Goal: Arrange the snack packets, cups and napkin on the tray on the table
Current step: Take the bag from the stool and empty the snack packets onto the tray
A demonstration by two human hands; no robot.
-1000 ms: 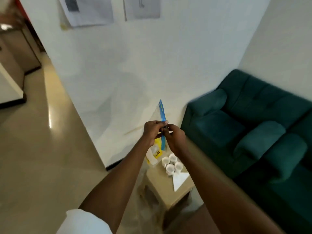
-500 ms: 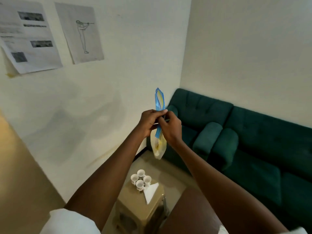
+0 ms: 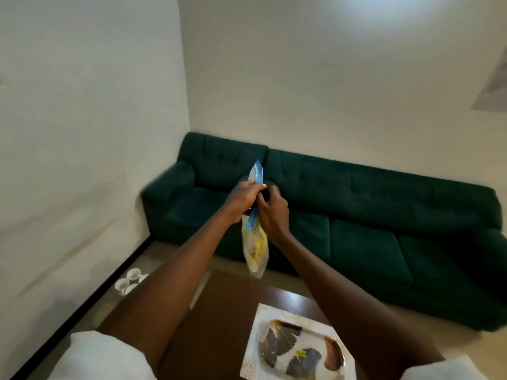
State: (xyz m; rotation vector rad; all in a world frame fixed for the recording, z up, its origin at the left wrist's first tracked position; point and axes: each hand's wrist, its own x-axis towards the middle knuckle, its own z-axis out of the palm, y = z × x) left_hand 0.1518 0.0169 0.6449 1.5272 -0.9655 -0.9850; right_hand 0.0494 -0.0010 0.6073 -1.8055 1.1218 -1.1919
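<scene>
Head cam: left hand (image 3: 242,197) & right hand (image 3: 273,216) both pinch the snack packet (image 3: 255,250) by its blue top, mid-air above tabletop (image 3: 225,311), beyond tray (image 3: 256,349); prob. light, soft, crinkly, so grip the stiffer top strip.

You will find no word, number or brand here that can be read. The yellow packet (image 3: 258,244) inside the clear bag (image 3: 256,263) is too blurred for any lettering on it to be made out. On the tray (image 3: 253,349) there is a small yellow sticker (image 3: 301,353), but its marks are too small to read. At the right edge, the sheet of paper (image 3: 492,86) pinned to the wall (image 3: 356,78) shows only grey smears, with no letter you could tell apart.
</scene>
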